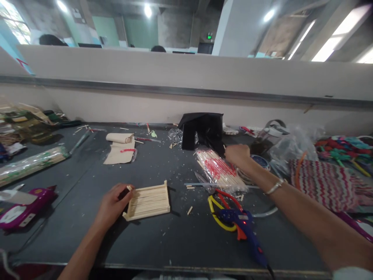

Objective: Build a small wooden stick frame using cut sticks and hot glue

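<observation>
Bare right forearm point(309, 225) at four o'clock, leading to right hand point(238, 154) at three, fingers bunched, contents unclear. Stick tray point(149, 201) at seven, pinched in left hand point(112, 206). Apparently steadying while reaching; calling for light left pressure.

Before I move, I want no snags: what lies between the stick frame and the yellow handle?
In the head view, a short stick piece stands out on the dark, speckled table between the stick frame and the yellow handle.
</observation>
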`<state>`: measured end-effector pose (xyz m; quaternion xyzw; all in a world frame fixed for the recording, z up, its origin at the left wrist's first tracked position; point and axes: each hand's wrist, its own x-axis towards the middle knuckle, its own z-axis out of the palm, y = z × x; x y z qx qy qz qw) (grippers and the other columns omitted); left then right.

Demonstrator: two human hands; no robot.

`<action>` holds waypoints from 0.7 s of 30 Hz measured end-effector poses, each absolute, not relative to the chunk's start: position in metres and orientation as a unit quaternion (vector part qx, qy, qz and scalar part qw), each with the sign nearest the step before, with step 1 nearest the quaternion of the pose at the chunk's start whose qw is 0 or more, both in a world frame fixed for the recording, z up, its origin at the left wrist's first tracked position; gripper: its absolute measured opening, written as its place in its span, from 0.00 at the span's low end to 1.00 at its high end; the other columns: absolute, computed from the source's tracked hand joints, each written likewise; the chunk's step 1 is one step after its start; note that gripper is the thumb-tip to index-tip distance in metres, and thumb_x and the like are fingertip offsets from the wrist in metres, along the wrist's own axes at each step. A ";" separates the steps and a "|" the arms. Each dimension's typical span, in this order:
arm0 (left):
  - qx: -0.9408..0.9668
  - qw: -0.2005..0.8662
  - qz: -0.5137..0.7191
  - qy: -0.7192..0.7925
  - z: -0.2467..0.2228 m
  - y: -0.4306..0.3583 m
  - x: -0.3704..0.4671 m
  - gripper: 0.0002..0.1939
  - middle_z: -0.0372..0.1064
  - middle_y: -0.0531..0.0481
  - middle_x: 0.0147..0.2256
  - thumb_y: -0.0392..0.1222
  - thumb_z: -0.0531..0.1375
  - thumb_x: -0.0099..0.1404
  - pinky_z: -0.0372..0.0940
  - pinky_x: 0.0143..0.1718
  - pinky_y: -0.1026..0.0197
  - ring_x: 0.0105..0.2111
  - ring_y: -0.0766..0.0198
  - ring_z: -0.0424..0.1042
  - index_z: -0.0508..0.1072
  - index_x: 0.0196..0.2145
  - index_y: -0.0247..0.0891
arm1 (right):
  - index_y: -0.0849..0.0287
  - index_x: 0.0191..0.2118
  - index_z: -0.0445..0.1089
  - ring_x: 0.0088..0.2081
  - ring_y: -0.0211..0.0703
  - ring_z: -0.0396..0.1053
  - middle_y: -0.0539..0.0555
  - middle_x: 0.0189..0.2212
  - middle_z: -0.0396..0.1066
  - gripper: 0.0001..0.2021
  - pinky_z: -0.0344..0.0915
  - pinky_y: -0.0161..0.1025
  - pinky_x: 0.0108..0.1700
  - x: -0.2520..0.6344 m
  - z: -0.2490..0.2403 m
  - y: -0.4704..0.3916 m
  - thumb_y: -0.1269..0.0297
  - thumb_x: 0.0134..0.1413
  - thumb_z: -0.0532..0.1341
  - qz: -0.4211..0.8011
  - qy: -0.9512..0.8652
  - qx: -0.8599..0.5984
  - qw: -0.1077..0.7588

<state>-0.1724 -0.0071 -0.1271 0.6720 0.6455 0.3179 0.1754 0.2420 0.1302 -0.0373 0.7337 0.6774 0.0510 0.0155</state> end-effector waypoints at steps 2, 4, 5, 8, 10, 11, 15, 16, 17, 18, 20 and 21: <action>0.672 0.176 0.321 0.643 -0.129 -0.008 -0.174 0.18 0.75 0.48 0.34 0.55 0.55 0.62 0.65 0.37 0.63 0.35 0.60 0.72 0.76 0.35 0.39 | 0.60 0.53 0.65 0.45 0.46 0.70 0.57 0.50 0.67 0.16 0.70 0.49 0.45 0.240 -0.044 0.141 0.61 0.61 0.60 0.022 0.657 0.752 0.047; 0.673 0.179 0.323 0.641 -0.129 -0.009 -0.174 0.17 0.74 0.48 0.34 0.54 0.55 0.63 0.65 0.37 0.63 0.35 0.60 0.72 0.76 0.35 0.39 | 0.60 0.53 0.65 0.46 0.47 0.70 0.57 0.50 0.67 0.16 0.70 0.49 0.45 0.238 -0.044 0.143 0.61 0.61 0.60 0.004 0.642 0.764 0.061; 0.673 0.181 0.324 0.639 -0.129 -0.009 -0.174 0.17 0.74 0.48 0.34 0.54 0.55 0.63 0.65 0.38 0.63 0.35 0.60 0.72 0.76 0.35 0.39 | 0.60 0.53 0.65 0.45 0.46 0.70 0.57 0.50 0.67 0.16 0.70 0.49 0.45 0.236 -0.041 0.141 0.61 0.61 0.60 0.002 0.639 0.767 0.058; 0.667 0.191 0.328 0.641 -0.128 -0.007 -0.172 0.17 0.74 0.48 0.33 0.54 0.56 0.61 0.65 0.38 0.62 0.35 0.59 0.72 0.76 0.33 0.40 | 0.63 0.49 0.68 0.43 0.46 0.71 0.58 0.46 0.70 0.14 0.69 0.47 0.43 0.226 -0.023 0.122 0.60 0.62 0.58 0.017 0.656 0.754 0.018; 0.647 0.215 0.336 0.650 -0.127 -0.006 -0.171 0.17 0.74 0.48 0.33 0.55 0.57 0.59 0.66 0.37 0.61 0.35 0.59 0.73 0.76 0.34 0.39 | 0.65 0.44 0.70 0.42 0.48 0.72 0.60 0.39 0.73 0.15 0.66 0.43 0.42 0.213 -0.009 0.098 0.62 0.67 0.50 0.034 0.692 0.720 -0.030; 0.633 0.239 0.345 0.651 -0.125 -0.007 -0.171 0.19 0.74 0.48 0.33 0.56 0.58 0.58 0.67 0.36 0.61 0.34 0.59 0.73 0.75 0.37 0.38 | 0.62 0.44 0.70 0.41 0.46 0.72 0.58 0.38 0.74 0.15 0.65 0.40 0.41 0.205 -0.004 0.082 0.62 0.68 0.48 0.035 0.716 0.695 -0.054; 0.577 0.266 0.414 0.652 -0.103 -0.030 -0.173 0.23 0.73 0.47 0.35 0.54 0.57 0.59 0.68 0.34 0.60 0.34 0.58 0.73 0.71 0.46 0.37 | 0.56 0.40 0.70 0.35 0.39 0.72 0.51 0.32 0.75 0.14 0.63 0.33 0.38 0.174 -0.004 0.006 0.61 0.67 0.48 0.013 0.829 0.534 -0.165; 0.574 0.218 0.429 0.663 -0.094 -0.042 -0.172 0.21 0.72 0.47 0.36 0.53 0.56 0.60 0.68 0.35 0.59 0.34 0.58 0.72 0.71 0.46 0.38 | 0.57 0.38 0.70 0.33 0.40 0.72 0.51 0.31 0.75 0.14 0.63 0.34 0.37 0.168 -0.008 -0.012 0.63 0.67 0.48 0.014 0.864 0.461 -0.205; 0.573 0.143 0.439 0.677 -0.084 -0.057 -0.168 0.18 0.72 0.47 0.36 0.52 0.55 0.61 0.68 0.35 0.58 0.34 0.58 0.72 0.71 0.44 0.39 | 0.56 0.36 0.70 0.30 0.39 0.71 0.51 0.29 0.75 0.15 0.63 0.34 0.34 0.163 -0.013 -0.028 0.66 0.66 0.47 0.015 0.893 0.389 -0.226; 0.581 0.067 0.439 0.682 -0.074 -0.072 -0.162 0.16 0.71 0.48 0.37 0.49 0.54 0.63 0.68 0.38 0.56 0.35 0.57 0.71 0.71 0.45 0.42 | 0.56 0.34 0.69 0.27 0.39 0.70 0.51 0.26 0.73 0.16 0.61 0.34 0.31 0.158 -0.019 -0.042 0.69 0.66 0.46 0.020 0.906 0.352 -0.235; 0.660 -0.055 0.413 0.625 -0.057 -0.102 -0.142 0.15 0.71 0.47 0.41 0.45 0.55 0.64 0.65 0.45 0.52 0.40 0.54 0.71 0.69 0.49 0.46 | 0.56 0.32 0.67 0.24 0.39 0.68 0.49 0.23 0.71 0.17 0.58 0.35 0.25 0.150 -0.031 -0.064 0.72 0.65 0.44 -0.001 0.927 0.312 -0.207; 0.719 -0.097 0.385 0.570 -0.052 -0.114 -0.129 0.16 0.72 0.47 0.42 0.44 0.55 0.64 0.63 0.47 0.50 0.42 0.53 0.71 0.69 0.50 0.48 | 0.55 0.30 0.66 0.23 0.39 0.66 0.49 0.21 0.69 0.17 0.56 0.35 0.23 0.145 -0.038 -0.072 0.73 0.65 0.44 -0.006 0.935 0.295 -0.198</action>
